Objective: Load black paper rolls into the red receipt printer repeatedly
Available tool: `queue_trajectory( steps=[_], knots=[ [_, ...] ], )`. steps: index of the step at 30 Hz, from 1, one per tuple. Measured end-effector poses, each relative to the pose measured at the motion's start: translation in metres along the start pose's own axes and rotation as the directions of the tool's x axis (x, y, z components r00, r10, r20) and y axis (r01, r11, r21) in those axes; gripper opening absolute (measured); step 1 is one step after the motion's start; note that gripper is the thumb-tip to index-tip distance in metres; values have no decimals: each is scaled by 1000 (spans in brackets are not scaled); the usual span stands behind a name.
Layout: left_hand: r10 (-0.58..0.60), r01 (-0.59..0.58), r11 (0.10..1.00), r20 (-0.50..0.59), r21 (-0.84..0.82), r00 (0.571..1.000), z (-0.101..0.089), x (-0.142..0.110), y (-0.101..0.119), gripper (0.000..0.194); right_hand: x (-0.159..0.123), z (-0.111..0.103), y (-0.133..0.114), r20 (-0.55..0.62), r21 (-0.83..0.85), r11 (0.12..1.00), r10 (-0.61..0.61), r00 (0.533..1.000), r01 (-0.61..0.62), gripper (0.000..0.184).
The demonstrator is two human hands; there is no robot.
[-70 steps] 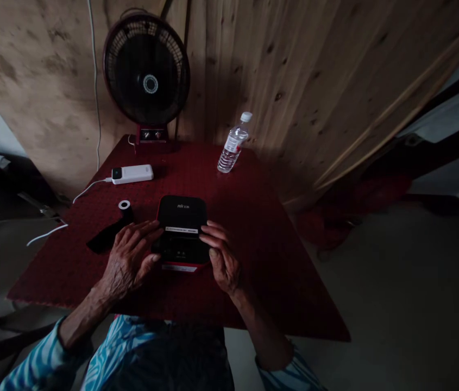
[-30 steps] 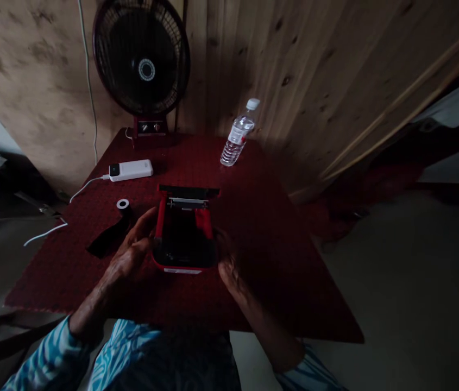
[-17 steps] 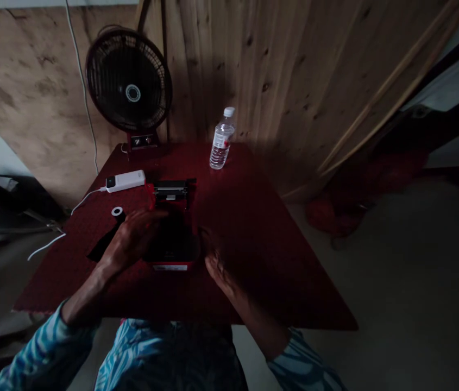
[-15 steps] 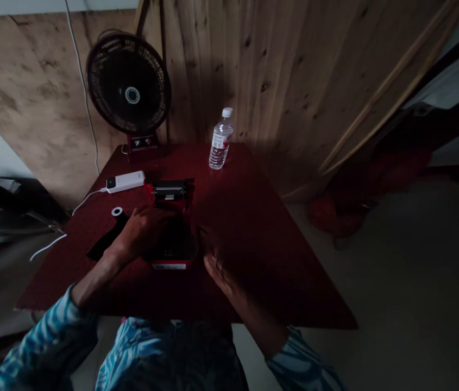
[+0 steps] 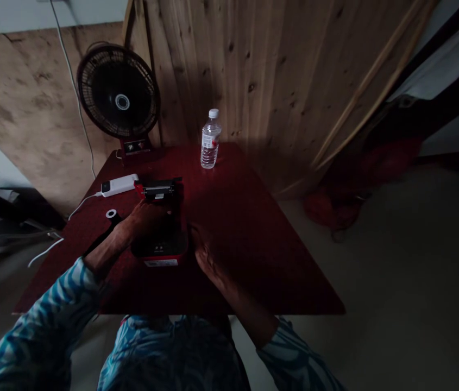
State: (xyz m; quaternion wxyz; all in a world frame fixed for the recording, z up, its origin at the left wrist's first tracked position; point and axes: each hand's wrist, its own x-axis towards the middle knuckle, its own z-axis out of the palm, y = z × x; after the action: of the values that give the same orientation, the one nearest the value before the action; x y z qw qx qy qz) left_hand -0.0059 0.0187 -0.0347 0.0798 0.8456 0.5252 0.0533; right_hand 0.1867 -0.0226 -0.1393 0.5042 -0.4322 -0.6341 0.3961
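A small red and black printer (image 5: 159, 251) stands on the dark red table (image 5: 233, 217) with its lid (image 5: 159, 189) raised at the back. My left hand (image 5: 148, 216) reaches over its left wall into the dark open body; its fingers are lost in shadow, so what they touch is hidden. Along the right wall of the printer lies my right hand (image 5: 203, 247), fingers stretched forward against or close to the side, dimly lit. Left of the printer stands a small dark roll with a white ring at its end (image 5: 111, 214), partly behind my left forearm.
A white power bank (image 5: 119, 185) with a cable lies left of the lid. Behind it stands a dark fan (image 5: 119, 92). A clear water bottle (image 5: 210, 142) stands toward the back, before the wooden wall (image 5: 249, 70). Something red (image 5: 327, 209) lies on the floor at right.
The whole view has shifted, so things on the table appear farther left. My left hand stays inside the printer and my right hand stays beside it, with little visible movement.
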Motion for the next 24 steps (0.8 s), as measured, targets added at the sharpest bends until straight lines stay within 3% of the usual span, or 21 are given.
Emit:
queue_trajectory(
  steps=[6, 11, 14, 18, 21, 24],
  knots=[
    [-48, 42, 998, -120, -52, 992, -10, -16, 4, 39, 1, -3, -7, 29, 39, 995, 92, 995, -93, 37],
    [-157, 55, 954, -332, -295, 930, -19, -46, 16, 29, 3, -16, -15, -111, 55, 983, 180, 977, -175, 39],
    [-204, -24, 840, -358, -542, 911, -21, -56, 24, 26, 6, -20, -30, -100, 153, 976, 171, 980, -154, 39],
    [-231, -170, 594, -369, -787, 901, -26, -58, 35, 31, 15, -21, -61, 34, 326, 944, 28, 999, -38, 35],
    [-286, -202, 412, -337, -888, 897, -31, -58, 44, 32, 23, -30, -81, 70, 353, 935, -50, 996, 22, 35],
    [-225, -200, 332, -284, -922, 932, -32, -59, 50, 30, 27, -46, -98, 83, 295, 951, -119, 989, 89, 35]
  ],
)
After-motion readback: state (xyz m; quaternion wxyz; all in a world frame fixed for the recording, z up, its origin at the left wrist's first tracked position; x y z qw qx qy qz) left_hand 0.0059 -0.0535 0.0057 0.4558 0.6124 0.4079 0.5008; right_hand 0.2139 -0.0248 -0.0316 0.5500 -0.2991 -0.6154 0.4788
